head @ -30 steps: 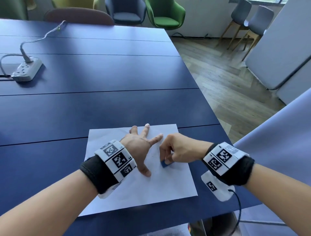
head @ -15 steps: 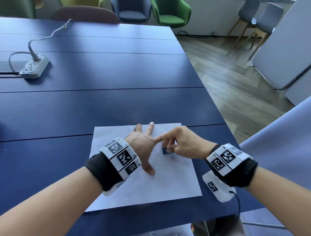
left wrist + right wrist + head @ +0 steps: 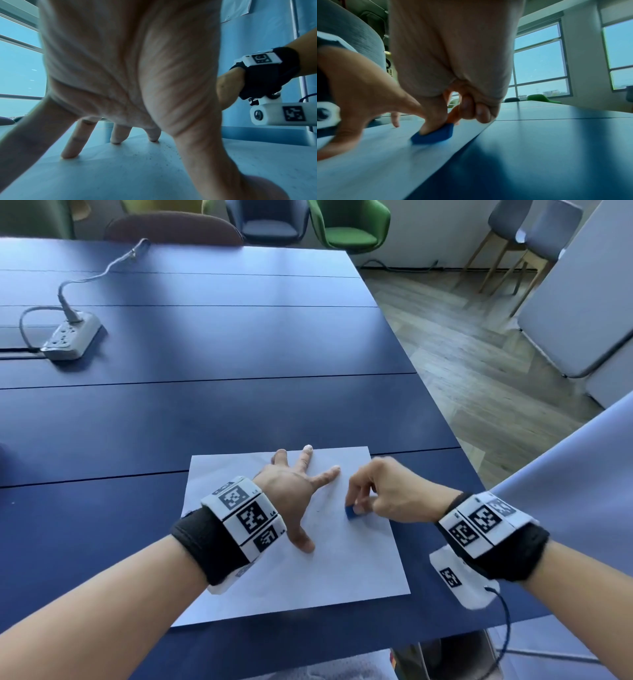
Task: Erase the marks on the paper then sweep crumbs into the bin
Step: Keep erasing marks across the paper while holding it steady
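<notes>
A small blue eraser (image 3: 350,512) sits on the white paper (image 3: 329,577), a little right of the sheet's middle, its lower face against the page. The right hand (image 3: 387,494) pinches it: the thumb tip presses on its top while the index finger comes down on its far side, and the remaining fingers are curled in toward the palm. In the right wrist view the eraser (image 3: 433,135) lies flat under the thumb, close to the sheet's right edge, with the image smeared around it.

Just left of the eraser, apart from it, the left hand (image 3: 291,491) lies spread on the paper, fingers straight and splayed, fingertips (image 3: 68,155) planted on the sheet and the thumb reaching back toward the person. It grasps nothing; it only presses the page down. Faint grey marks (image 3: 325,508) show on the sheet between the thumb and the eraser, and the left wrist view shows dark crumbs (image 3: 171,152) scattered on the paper near the fingers.

The paper rests near the front right corner of a dark blue table (image 3: 205,405). A white power strip (image 3: 70,337) with its cord lies well away at the far left of the table.
</notes>
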`<act>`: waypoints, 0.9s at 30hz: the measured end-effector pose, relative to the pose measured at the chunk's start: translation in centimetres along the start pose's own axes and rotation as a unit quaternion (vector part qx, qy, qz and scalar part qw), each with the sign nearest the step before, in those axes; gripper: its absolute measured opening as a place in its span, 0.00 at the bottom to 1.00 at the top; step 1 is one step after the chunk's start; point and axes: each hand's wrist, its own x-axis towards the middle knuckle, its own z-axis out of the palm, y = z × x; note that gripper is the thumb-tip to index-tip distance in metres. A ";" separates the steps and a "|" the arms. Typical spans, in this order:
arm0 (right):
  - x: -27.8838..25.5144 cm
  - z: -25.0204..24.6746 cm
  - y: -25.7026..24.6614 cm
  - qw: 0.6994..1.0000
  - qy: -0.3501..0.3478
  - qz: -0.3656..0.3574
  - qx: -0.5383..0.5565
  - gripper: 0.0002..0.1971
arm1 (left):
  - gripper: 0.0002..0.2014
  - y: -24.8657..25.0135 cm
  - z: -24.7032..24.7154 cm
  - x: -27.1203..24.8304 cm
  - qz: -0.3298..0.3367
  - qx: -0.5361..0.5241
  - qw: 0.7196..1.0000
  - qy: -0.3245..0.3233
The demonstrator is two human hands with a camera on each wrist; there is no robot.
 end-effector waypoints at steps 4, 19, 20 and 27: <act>0.0 0.0 0.1 0.999 0.043 0.003 0.017 0.08 | 0.66 0.0 0.0 0.1 -0.002 0.001 1.000 0.003; -1.4 0.2 -0.7 0.997 -0.074 0.022 -0.027 0.09 | 0.66 0.1 0.0 0.1 -0.009 0.008 1.000 0.002; -1.3 0.4 -0.6 0.999 -0.039 0.021 -0.020 0.10 | 0.66 0.1 0.1 0.2 -0.008 0.009 1.000 0.003; -2.5 0.3 -0.4 0.996 -0.085 -0.001 -0.012 0.08 | 0.66 0.3 -0.2 0.1 -0.013 0.009 1.000 -0.001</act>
